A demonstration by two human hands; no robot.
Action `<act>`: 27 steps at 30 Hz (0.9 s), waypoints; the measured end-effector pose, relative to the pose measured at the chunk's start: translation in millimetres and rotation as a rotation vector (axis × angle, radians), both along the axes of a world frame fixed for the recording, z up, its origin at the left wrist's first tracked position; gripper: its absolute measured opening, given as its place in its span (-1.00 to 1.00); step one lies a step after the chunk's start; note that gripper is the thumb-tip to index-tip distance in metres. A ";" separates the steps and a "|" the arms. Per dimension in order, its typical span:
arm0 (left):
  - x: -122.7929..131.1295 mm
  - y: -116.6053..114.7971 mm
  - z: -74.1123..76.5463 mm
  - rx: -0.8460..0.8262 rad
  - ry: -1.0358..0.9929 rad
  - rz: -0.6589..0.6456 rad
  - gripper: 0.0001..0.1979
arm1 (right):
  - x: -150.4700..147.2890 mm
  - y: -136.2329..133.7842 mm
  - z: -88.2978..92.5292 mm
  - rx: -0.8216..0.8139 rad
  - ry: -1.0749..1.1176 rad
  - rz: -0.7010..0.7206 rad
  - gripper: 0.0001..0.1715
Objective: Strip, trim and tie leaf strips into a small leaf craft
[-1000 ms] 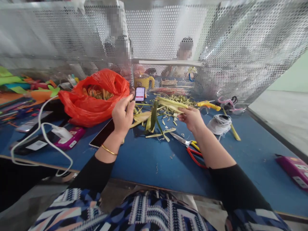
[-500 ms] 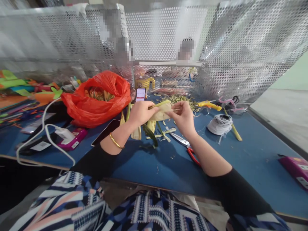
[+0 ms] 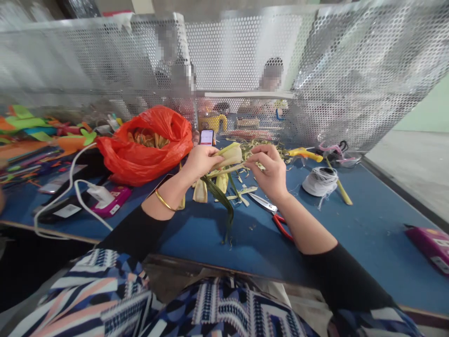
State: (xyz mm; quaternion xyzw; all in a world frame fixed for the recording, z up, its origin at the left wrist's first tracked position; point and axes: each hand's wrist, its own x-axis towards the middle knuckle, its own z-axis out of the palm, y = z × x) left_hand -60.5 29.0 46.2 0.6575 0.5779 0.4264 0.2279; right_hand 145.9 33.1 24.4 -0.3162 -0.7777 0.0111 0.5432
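The left hand (image 3: 200, 161) has its fingers closed round a pale leaf bundle (image 3: 228, 155), thumb on top. The right hand (image 3: 268, 171) pinches a thin strip (image 3: 231, 169) that runs out of the bundle, fingers curled tight at its end. Both hands hold the work above the bench (image 3: 368, 215), near its middle. A dark green leaf (image 3: 220, 196) hangs from the bundle toward 6 o'clock (its tip reaches the blue top).

Under the right wrist, at 5 o'clock, lie scissors (image 3: 270, 208) with red handles. At 3 o'clock sits a spool of white string (image 3: 319, 180), with a yellow tool (image 3: 304, 153) beyond it. At 12 o'clock stands a phone (image 3: 206, 137), its screen lit. At 9 o'clock is an orange bag (image 3: 147, 157), and farther out a white cable (image 3: 70, 187). Leaf scraps (image 3: 245, 192) lie below the hands.
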 end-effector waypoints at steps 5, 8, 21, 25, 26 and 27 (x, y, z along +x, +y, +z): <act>-21.4 -1.2 6.3 0.143 0.297 0.276 -0.81 | 17.9 -3.2 12.9 -0.188 -0.024 -0.155 -0.92; -37.3 -6.0 3.1 0.204 0.492 0.373 -0.75 | 35.4 -1.4 14.0 -0.302 0.070 -0.239 -0.91; -68.2 -14.3 -24.6 0.048 0.856 -0.207 -0.59 | 85.1 -2.7 -25.6 -0.822 0.588 -0.117 -0.79; 0.5 -31.6 -13.5 -0.041 0.211 -0.211 -0.63 | 77.1 -7.6 -25.8 -0.838 0.639 -0.056 -0.74; 24.0 -34.0 -14.1 -0.118 -0.001 -0.180 -0.70 | 74.1 -9.8 -25.4 -0.838 0.649 -0.044 -0.73; 47.7 -35.2 -16.5 -0.207 -0.193 -0.139 -0.74 | 70.9 -12.3 -25.1 -0.837 0.653 -0.030 -0.73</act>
